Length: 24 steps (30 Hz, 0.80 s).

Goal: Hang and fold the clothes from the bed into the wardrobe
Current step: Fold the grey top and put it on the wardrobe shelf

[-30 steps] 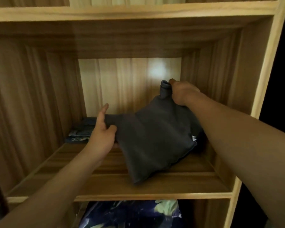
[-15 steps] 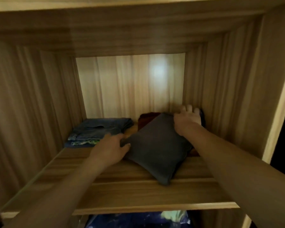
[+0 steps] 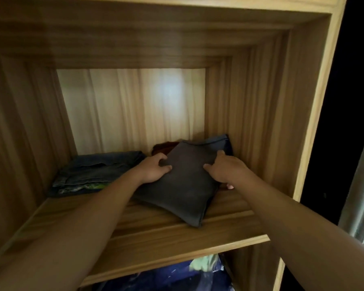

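— Shelf (image 3: 156, 234) first: what is it like?
— A flat board of pale, straight-grained wood with a squared front edge, set inside the wardrobe (image 3: 315, 101).
— And the folded dark grey garment (image 3: 183, 185)?
— It lies on the shelf's right half. It is a soft, matte, pillow-like square turned cornerwise, with one corner close to the shelf's front edge.
— The hands?
— The left hand (image 3: 153, 172) grips its left corner, fingers curled over the fabric and thumb pressing on top. The right hand (image 3: 226, 171) holds the right edge. Its thumb and forefinger are spread flat on the cloth and the other fingers are tucked round the side, with one fingertip showing beneath.
— What else is on the shelf?
— On its left half is a flat denim stack (image 3: 99, 169), faded, with a strip of green print under it. At the shelf's back right, under the grey piece, are a rust-brown folded cloth (image 3: 163, 147) and a blue cloth (image 3: 220, 140) with a seamed edge. Below the shelf is glossy dark blue fabric (image 3: 166, 278) with pale patches.
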Tool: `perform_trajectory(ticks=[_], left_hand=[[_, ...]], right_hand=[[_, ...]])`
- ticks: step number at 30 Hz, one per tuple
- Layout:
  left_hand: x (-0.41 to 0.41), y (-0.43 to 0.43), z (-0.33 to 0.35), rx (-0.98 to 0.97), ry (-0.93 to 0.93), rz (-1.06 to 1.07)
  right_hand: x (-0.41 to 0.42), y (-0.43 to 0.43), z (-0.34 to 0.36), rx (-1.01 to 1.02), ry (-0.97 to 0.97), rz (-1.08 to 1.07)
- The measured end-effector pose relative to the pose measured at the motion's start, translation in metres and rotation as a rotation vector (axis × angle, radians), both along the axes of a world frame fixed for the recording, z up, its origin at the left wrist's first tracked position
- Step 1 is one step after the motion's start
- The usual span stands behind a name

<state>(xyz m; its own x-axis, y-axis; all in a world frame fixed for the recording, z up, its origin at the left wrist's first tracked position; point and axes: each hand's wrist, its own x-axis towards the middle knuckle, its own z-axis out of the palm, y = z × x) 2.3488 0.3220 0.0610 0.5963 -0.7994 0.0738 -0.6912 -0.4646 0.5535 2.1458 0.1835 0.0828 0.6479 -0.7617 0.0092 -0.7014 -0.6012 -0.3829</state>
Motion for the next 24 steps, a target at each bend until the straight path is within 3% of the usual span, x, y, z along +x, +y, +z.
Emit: perform_trajectory(ticks=[5, 9, 13, 16, 19, 24], left_hand=[[0.013, -0.005, 0.005, 0.018, 0.113, 0.007], [0.027, -0.007, 0.016, 0.027, 0.172, -0.034], [0.038, -0.013, 0.023, 0.019, 0.340, -0.088], [0.044, -0.016, 0.023, -0.003, 0.505, -0.126], [0.047, -0.020, 0.021, -0.094, 0.642, -0.172], [0.046, -0.032, 0.021, -0.211, 0.832, -0.184]], right_hand=[[0.002, -0.002, -0.002, 0.508, -0.524, -0.049], [-0.001, -0.001, -0.001, 0.905, -0.626, -0.030], [0.005, -0.003, 0.000, 0.861, -0.616, 0.041], [0.017, -0.009, -0.001, 0.727, -0.778, 0.022], [0.028, -0.020, 0.002, 0.795, -0.872, -0.011], [0.046, -0.037, 0.009, 0.847, -0.814, -0.045]])
